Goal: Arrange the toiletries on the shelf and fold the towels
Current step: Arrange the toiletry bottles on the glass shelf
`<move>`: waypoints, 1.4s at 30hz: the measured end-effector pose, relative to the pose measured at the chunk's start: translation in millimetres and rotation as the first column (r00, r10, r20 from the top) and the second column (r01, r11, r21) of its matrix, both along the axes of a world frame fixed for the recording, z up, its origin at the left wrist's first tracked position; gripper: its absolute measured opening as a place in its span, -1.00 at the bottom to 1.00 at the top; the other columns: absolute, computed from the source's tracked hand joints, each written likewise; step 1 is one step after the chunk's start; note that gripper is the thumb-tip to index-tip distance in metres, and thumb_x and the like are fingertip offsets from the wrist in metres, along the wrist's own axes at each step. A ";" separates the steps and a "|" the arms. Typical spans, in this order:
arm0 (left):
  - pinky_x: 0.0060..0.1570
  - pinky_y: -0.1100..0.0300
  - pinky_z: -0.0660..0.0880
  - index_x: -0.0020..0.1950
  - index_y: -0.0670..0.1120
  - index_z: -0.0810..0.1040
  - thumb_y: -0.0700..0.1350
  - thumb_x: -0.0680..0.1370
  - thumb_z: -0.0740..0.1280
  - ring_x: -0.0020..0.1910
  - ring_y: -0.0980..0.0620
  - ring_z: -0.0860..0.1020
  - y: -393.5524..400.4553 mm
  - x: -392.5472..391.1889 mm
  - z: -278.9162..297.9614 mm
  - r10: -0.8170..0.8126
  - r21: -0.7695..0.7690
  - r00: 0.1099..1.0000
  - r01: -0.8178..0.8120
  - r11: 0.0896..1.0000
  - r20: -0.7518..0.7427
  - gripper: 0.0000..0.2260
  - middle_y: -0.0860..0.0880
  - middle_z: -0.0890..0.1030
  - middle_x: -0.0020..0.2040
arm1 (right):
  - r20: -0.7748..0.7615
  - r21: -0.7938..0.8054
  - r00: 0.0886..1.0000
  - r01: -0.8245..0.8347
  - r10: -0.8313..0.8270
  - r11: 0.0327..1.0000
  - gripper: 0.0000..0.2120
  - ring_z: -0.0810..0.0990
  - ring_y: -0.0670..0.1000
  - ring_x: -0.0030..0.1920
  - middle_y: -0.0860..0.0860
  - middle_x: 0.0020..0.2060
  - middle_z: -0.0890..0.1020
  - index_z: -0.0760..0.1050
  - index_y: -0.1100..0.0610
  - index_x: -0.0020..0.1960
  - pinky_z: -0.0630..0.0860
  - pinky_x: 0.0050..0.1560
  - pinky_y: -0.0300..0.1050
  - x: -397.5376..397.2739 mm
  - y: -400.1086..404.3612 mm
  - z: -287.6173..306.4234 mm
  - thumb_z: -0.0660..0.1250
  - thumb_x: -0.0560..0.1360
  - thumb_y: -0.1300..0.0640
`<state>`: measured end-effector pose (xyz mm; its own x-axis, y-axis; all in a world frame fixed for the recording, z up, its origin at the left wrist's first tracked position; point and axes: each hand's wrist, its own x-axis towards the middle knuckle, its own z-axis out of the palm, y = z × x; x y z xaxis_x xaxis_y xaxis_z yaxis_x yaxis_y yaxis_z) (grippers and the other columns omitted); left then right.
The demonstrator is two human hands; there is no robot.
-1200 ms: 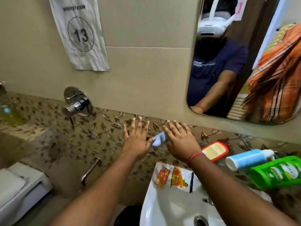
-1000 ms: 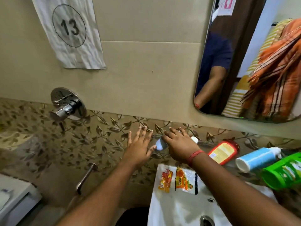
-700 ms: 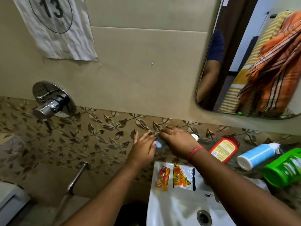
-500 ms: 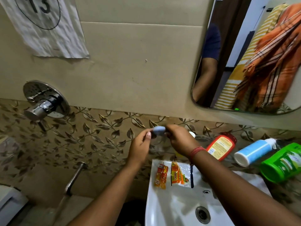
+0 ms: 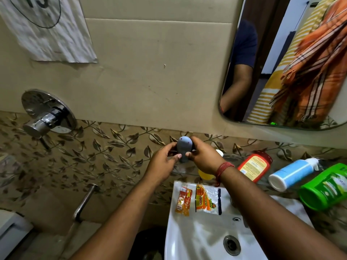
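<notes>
Both hands pinch the small grey bottle (image 5: 184, 148), left hand (image 5: 163, 162) and right hand (image 5: 202, 160) either side. It stands upright between them, above the glass shelf (image 5: 231, 157)

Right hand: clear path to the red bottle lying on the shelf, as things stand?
Probably yes, once freed. The right hand helps grip the small blue bottle with the left hand. The red bottle lies just beside the right wrist, nothing between.

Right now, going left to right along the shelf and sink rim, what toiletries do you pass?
Orange sachet → scrub pad packet → red bottle → blue and white bottle → green bottle.
</notes>
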<state>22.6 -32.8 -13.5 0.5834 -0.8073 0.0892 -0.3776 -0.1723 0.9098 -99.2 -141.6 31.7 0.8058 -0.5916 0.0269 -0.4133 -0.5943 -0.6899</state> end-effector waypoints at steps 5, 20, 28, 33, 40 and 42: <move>0.12 0.22 0.46 0.43 0.03 0.45 -0.15 0.61 0.35 0.29 0.08 0.52 1.0 2.9 -5.4 0.003 0.008 1.000 -0.003 1.000 0.008 -0.62 0.03 0.59 0.29 | -0.001 0.003 1.000 -0.020 0.020 1.000 -0.60 0.51 0.04 0.23 0.07 0.27 0.55 0.35 0.05 0.39 0.45 0.13 -0.13 1.4 0.3 -2.5 0.29 0.58 0.23; -0.02 0.31 0.51 0.26 0.11 0.42 -0.11 0.65 0.28 0.10 0.29 0.50 35.1 -19.5 -24.7 0.185 -0.283 0.959 -0.120 0.952 0.215 -0.78 0.09 0.53 0.14 | 0.102 -0.347 0.988 0.143 -0.114 0.927 -0.56 0.53 0.00 0.26 0.03 0.27 0.55 0.34 0.04 0.38 0.47 0.15 -0.24 -53.7 4.1 -0.5 0.32 0.56 0.29; 0.29 0.24 0.39 0.42 0.03 0.40 0.01 0.63 0.27 0.33 0.12 0.42 17.8 -67.8 -43.5 -0.081 -0.034 0.832 0.118 0.992 0.549 -0.64 0.06 0.46 0.37 | -0.312 -0.632 0.949 -0.167 -0.051 0.757 -0.37 0.34 0.08 0.43 0.04 0.44 0.38 0.25 0.05 0.49 0.31 0.44 -0.01 -75.9 22.3 -11.9 0.41 0.48 0.18; 0.32 0.25 0.41 0.43 0.03 0.39 -0.10 0.63 0.29 0.35 0.15 0.40 3.8 -80.3 -44.8 -0.085 -0.027 0.857 0.115 0.993 0.509 -0.64 0.07 0.45 0.38 | -0.224 -0.656 0.975 -0.146 -0.006 0.741 -0.52 0.39 0.05 0.35 0.04 0.36 0.45 0.41 0.04 0.37 0.46 0.29 -0.06 -72.1 17.8 -19.8 0.38 0.48 0.22; 0.18 0.29 0.48 0.29 0.14 0.47 -0.19 0.63 0.29 0.27 0.22 0.51 -1.4 -85.5 -25.3 -0.010 -0.246 0.998 0.026 0.969 0.068 -0.70 0.13 0.56 0.24 | 0.050 -0.500 0.998 0.067 -0.048 0.863 -0.63 0.52 -0.02 0.18 -0.04 0.18 0.59 0.49 -0.01 0.29 0.46 0.13 -0.20 -79.5 -2.5 -16.7 0.37 0.52 0.23; 0.18 0.42 0.42 0.29 0.22 0.44 -0.19 0.64 0.28 0.29 0.30 0.48 -4.9 -88.9 -14.4 -0.046 -0.237 0.998 0.052 0.970 0.033 -0.66 0.22 0.55 0.25 | 0.161 -0.343 0.979 0.171 -0.121 0.924 -0.71 0.54 -0.04 0.09 -0.01 0.13 0.61 0.50 0.04 0.26 0.48 0.03 -0.24 -79.7 -6.9 -9.0 0.33 0.56 0.22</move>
<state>-66.3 -37.7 -27.9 0.5383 -0.7887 0.2969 -0.4052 0.0667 0.9118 -178.9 -148.5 22.7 0.6854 -0.6341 0.3579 -0.4322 -0.7499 -0.5009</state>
